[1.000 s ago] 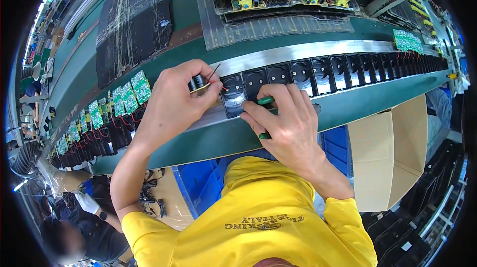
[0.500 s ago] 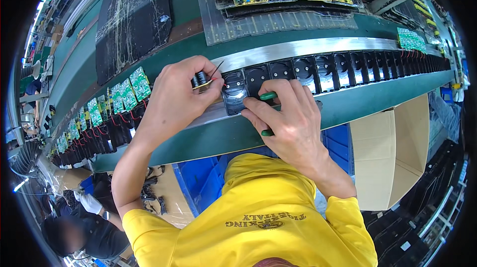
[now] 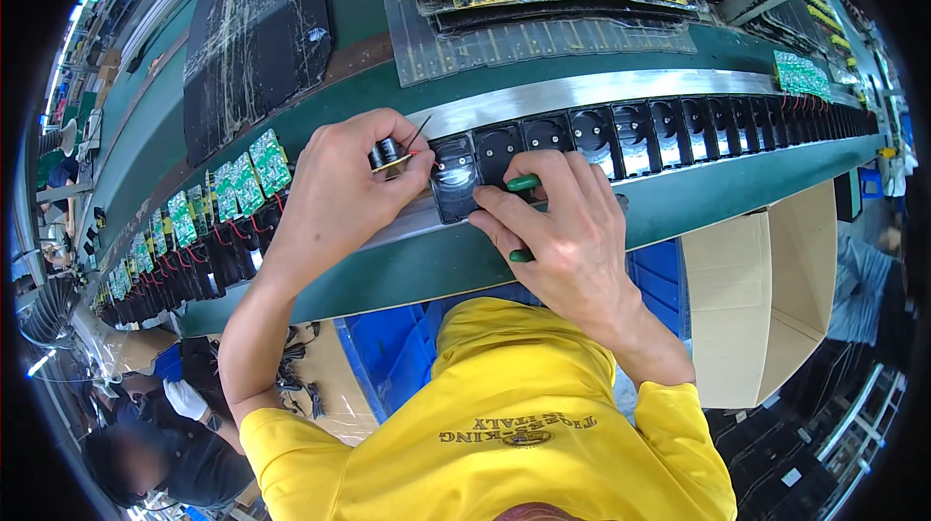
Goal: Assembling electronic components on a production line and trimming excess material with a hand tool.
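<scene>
Green workbench (image 3: 427, 277); cardboard box (image 3: 727, 308) right of the right hand (image 3: 572, 230), which grips a green-handled tool (image 3: 523, 183). Left hand (image 3: 344, 177), beside a black case (image 3: 454, 196), pinches a circuit board (image 3: 388, 157).

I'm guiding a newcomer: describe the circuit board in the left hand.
Find the green workbench, then the left hand over it. Between its thumb and fingers is the circuit board. Unlike the green-faced boards farther left, it shows black cylindrical capacitors.
</scene>
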The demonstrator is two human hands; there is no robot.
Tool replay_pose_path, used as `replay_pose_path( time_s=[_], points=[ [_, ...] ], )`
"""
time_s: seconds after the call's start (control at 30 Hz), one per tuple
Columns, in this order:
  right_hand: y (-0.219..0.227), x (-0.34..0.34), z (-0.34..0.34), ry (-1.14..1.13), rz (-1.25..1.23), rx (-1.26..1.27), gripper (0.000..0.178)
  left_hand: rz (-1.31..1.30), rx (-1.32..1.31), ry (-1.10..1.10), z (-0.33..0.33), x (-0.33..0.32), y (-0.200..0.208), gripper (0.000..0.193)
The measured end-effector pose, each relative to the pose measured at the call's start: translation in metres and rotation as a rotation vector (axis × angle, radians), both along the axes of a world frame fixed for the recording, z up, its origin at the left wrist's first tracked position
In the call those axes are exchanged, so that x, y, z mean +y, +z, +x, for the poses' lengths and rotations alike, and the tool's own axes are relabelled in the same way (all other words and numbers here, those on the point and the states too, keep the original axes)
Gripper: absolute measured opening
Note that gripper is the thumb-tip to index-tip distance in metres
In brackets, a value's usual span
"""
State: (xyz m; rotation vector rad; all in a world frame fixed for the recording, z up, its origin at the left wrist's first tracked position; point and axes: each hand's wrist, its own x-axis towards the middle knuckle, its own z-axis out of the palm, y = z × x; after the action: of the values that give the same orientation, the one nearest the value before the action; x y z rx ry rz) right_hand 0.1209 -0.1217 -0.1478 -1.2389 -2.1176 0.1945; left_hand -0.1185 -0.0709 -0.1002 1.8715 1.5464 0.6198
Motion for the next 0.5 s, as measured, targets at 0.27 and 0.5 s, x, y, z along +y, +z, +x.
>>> replay_pose_path(
  time_s=[0.27, 0.5],
  points=[
    [0.0015, -0.0007, -0.0032, 0.0, -0.003, -0.004, 0.018, -0.023, 0.006, -0.003, -0.0003, -0.0023, -0.0023, 0.009],
    [-0.001, -0.0008, 0.0003, -0.003, 0.006, 0.006, 0.018, -0.001, -0.008, -0.012, 0.0023, -0.0018, -0.0004, 0.008]
  ],
)
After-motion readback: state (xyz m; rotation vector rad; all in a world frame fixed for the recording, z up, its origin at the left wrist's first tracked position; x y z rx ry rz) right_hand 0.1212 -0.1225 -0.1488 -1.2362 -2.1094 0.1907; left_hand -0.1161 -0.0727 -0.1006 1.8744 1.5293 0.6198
